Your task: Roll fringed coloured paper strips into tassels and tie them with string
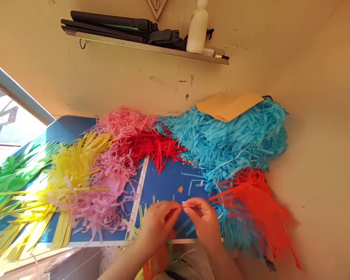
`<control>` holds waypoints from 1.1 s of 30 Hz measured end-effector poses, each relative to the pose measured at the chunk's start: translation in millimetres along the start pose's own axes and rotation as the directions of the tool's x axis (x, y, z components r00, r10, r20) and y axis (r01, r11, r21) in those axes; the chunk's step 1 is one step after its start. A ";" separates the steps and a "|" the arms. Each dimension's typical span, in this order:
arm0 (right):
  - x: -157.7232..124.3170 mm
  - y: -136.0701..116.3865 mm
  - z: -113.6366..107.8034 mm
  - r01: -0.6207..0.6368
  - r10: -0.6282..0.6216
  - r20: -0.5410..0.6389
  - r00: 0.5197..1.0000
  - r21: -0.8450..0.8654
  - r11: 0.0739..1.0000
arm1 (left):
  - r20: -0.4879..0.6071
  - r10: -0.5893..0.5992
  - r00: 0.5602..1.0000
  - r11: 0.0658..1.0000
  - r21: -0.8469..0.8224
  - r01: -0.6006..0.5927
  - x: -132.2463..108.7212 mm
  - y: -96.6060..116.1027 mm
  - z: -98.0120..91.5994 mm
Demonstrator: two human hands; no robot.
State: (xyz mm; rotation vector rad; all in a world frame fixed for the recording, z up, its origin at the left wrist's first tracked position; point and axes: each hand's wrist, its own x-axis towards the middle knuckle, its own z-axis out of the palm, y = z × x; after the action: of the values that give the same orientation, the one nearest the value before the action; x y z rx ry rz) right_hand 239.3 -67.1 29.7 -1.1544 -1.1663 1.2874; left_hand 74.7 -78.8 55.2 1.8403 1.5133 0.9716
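Note:
Over the front of the blue table (160,182), my left hand (159,223) and my right hand (205,223) meet fingertip to fingertip. Both are closed in a pinch. A tiny pale and reddish bit shows between the fingertips, too small to name. A thin white string (218,186) curves down from the light-blue paper fringe (236,140) and goes out of sight beside my right hand. To the right of that hand lies red-orange paper fringe (259,210). Below my left wrist, orange and yellow strips (156,260) hang past the table edge.
Pink (125,120), red (151,144), lilac (111,182), yellow (72,163) and green (14,171) fringes cover the table's left and back. A folded tan paper (230,107) rests on the light-blue pile. Above, a wall shelf (151,48) holds a white bottle (198,29) and black items.

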 end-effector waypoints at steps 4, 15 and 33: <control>-2.2 -0.9 -2.2 0.041 -0.037 0.068 0.997 -0.057 0.998 | 0.062 0.050 0.997 0.999 0.001 -0.050 -1.1 -0.6 -3.3; 5.1 -8.9 -7.6 0.008 -0.016 0.215 0.976 0.040 0.999 | 0.149 0.098 0.984 0.993 -0.084 -0.086 0.2 -3.8 -9.2; -3.5 -20.8 -4.1 0.184 -0.155 0.119 0.981 -0.296 0.937 | -0.182 0.431 0.884 0.902 0.123 -0.414 5.1 -2.5 -3.0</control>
State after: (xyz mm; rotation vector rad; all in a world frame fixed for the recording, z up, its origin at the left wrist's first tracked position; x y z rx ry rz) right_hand 245.0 -69.9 50.2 -1.1927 -1.5426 1.0618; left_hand 71.3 -73.3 55.9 2.2448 1.2994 1.3555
